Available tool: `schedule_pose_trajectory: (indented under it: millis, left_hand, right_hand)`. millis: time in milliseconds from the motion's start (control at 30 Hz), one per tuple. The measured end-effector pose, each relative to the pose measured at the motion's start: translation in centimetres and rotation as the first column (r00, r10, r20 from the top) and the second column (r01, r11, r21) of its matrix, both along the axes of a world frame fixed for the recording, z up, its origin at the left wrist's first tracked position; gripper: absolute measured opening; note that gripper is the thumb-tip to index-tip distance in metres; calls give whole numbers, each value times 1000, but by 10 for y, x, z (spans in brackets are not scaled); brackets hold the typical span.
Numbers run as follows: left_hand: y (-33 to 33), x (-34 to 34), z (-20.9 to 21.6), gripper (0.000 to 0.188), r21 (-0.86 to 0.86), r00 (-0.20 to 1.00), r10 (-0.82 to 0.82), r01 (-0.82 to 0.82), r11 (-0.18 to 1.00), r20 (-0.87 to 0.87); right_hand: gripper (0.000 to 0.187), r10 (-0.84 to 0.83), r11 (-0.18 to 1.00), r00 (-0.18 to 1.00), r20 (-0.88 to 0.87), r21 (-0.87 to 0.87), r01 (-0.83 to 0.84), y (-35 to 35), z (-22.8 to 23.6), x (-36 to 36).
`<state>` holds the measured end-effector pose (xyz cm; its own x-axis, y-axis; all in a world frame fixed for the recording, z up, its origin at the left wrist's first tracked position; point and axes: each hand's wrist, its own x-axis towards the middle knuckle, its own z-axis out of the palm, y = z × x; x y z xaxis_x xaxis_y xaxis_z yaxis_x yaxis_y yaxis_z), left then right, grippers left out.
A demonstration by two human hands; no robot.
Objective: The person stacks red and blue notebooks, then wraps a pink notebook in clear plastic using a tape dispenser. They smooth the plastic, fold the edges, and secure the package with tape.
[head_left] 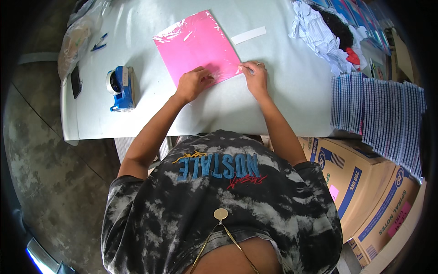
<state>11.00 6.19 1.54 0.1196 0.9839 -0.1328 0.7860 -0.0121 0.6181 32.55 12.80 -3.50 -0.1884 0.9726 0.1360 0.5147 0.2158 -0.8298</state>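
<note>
A flat pink pack (196,48) in clear, shiny plastic film lies tilted on the pale table. My left hand (195,84) rests at its near edge with the fingers curled in on the film. At the near right corner, my right hand (254,75) pinches the clear plastic wrapper between thumb and fingertips. Just beyond the pack's right side lies a narrow white strip (248,35). To the left of my left hand stands a blue tape dispenser (125,91) with a roll in it.
Far left on the table are a dark phone (76,82), blue pens (99,43) and a clear plastic bag (78,39). Crumpled pale paper (315,34) lies at the far right. Stacked spiral notebooks (374,109) stand at the right edge, above cardboard boxes (346,182).
</note>
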Motion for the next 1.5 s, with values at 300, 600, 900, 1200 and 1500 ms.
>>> schedule_pose_trajectory:
  millis: [300, 600, 900, 1200, 1500]
  left_hand:
    - [7, -2, -2, 22, -6, 999, 33, -33, 999, 16]
    - [9, 4, -3, 31, -93, 980, 172, -163, 982, 101]
    - [14, -3, -10, 35, -120, 981, 148, -134, 984, 122]
    - [-47, -30, 28, 53, 44, 981, 171, -175, 984, 97]
    - [-87, -17, -9, 17, 228, 952, 305, -303, 926, 24]
  right_hand:
    - [8, -164, 986, 964, 208, 1, 168, -1, 3, -21]
    - [11, -254, 965, 926, 279, 9, 262, 11, 13, -35]
    - [57, -112, 988, 915, 387, 140, 61, -38, 7, -66]
    - [89, 5, 1000, 861, 509, 22, -19, -42, 5, -72]
    - [89, 36, 998, 849, 527, 23, -57, -37, 5, -69]
